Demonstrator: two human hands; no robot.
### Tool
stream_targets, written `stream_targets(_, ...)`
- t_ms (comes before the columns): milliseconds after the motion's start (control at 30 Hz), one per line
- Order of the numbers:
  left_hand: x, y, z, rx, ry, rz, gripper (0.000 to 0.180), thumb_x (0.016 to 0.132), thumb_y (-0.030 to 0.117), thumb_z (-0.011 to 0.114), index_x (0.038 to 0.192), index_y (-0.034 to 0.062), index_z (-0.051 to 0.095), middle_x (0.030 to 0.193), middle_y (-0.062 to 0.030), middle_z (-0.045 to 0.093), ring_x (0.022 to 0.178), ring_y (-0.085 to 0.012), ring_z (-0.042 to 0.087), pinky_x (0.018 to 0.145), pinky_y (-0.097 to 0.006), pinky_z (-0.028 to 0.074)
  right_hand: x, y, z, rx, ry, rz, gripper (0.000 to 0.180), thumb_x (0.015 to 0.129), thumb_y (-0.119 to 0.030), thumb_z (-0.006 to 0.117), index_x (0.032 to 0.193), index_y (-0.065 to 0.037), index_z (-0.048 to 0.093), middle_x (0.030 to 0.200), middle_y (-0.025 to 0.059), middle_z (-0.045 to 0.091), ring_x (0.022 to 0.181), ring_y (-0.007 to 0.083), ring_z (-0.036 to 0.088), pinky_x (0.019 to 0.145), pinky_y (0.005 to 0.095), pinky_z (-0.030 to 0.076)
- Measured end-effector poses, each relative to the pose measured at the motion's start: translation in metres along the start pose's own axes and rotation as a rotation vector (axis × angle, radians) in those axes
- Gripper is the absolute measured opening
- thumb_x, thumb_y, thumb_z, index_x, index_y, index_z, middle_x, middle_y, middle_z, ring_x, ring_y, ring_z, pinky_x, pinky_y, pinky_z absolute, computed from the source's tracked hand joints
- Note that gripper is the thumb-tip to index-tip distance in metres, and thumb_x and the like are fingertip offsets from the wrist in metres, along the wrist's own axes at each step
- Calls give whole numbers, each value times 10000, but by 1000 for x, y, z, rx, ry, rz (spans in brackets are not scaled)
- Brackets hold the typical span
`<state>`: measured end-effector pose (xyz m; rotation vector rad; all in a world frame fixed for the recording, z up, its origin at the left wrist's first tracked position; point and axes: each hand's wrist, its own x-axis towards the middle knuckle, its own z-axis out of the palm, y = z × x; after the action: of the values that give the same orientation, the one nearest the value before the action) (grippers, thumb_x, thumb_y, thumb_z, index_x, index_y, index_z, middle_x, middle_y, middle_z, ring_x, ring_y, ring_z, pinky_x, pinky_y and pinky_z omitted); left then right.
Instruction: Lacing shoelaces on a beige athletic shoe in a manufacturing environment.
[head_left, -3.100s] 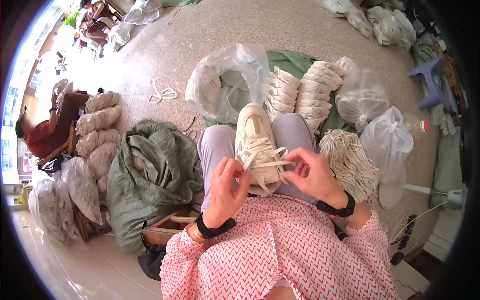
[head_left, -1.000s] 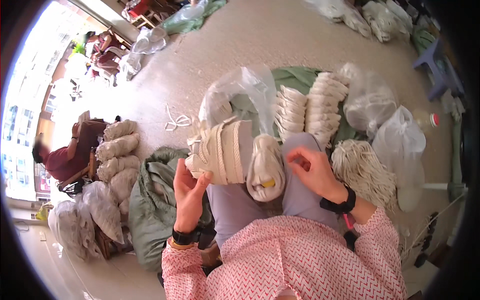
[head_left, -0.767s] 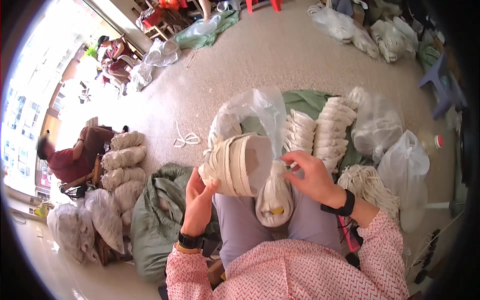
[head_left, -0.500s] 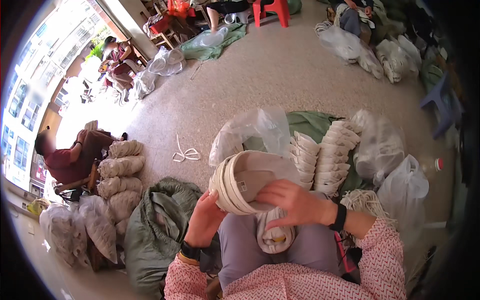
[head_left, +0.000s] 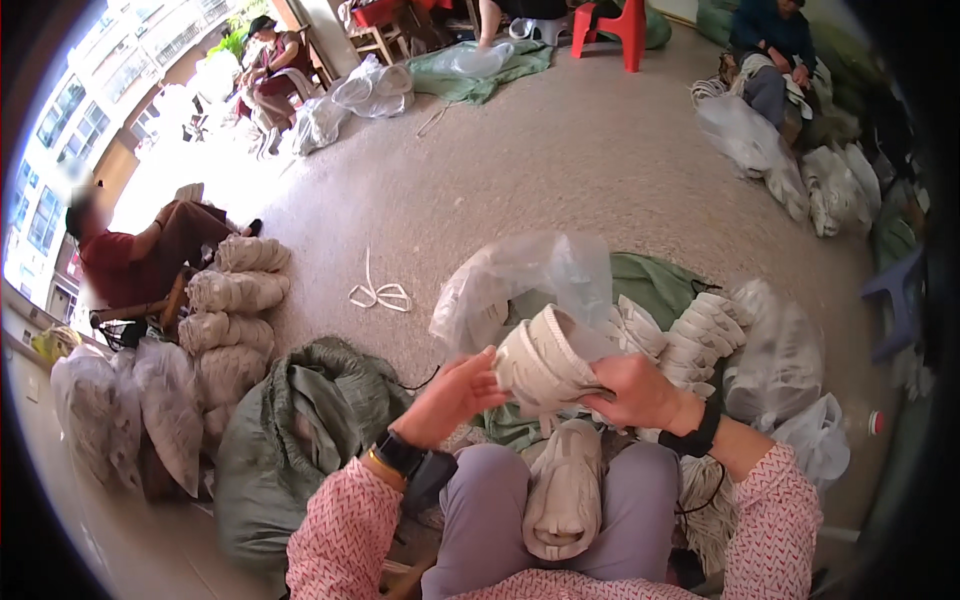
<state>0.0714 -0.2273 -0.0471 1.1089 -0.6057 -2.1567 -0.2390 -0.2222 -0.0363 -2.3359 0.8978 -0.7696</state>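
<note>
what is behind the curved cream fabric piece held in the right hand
Beyond the curved cream fabric piece, a translucent plastic bag and part of a green cloth sheet show; whatever lies directly behind it is covered.

Red plastic stool (head_left: 631,30) near green sheet (head_left: 518,70)

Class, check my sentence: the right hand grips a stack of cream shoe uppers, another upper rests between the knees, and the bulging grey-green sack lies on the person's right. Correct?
Not quite: in the head view, the bulging grey-green sack lies on the person's left. The right hand grips a stack of cream shoe uppers, and another upper rests between the knees.
</note>
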Motion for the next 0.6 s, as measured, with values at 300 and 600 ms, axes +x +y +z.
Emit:
stream_targets(300, 80, -29, -125, 1389, 465, 248, 612, 729, 342, 898, 1079, -3, 533, 1011, -190, 587, 998, -370, 576, 874, -474, 489, 26, 98, 69, -53, -300, 274, 324, 724, -219, 741, 821, 49, 586, 761, 293, 626, 802, 505, 642, 700, 543, 521)
stream_targets(600, 151, -58, -192, 1396, 771, 403, 921, 736, 302, 879, 1404, -82, 375, 1258, -274, 507, 1198, -439, 499, 1031, -493, 436, 63, 174, 156, 144, -189, 445, 309, 719, -191, 700, 867, 74, 642, 853, 323, 664, 863, 507, 661, 788, 529, 537)
